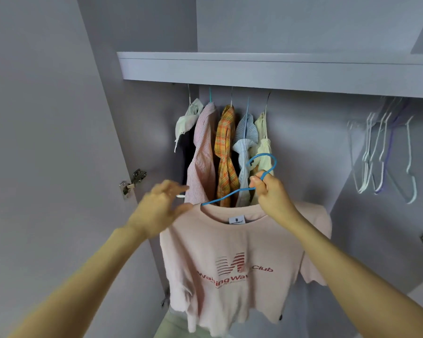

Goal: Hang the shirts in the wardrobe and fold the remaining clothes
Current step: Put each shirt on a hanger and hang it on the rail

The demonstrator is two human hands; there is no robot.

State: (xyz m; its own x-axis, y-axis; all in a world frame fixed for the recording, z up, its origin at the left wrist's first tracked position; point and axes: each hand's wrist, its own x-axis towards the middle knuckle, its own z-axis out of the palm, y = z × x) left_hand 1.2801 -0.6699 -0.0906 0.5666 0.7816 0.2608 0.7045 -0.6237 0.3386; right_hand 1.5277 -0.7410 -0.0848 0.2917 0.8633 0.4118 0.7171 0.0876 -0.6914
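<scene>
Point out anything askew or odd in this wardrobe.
The pink printed T-shirt sits lopsided on the blue wire hanger, whose left arm pokes out through the neckline. The hung white-collared garment droops crookedly.

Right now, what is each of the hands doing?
Left hand: open, fingertips at the pink T-shirt's shoulder.
Right hand: gripping the blue hanger at its neck.

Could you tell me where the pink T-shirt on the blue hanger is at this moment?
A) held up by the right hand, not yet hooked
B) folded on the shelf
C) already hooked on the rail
A: the right hand grips the blue hanger by its neck, carrying the pink T-shirt below the hanging shirts, its hook free.
</scene>
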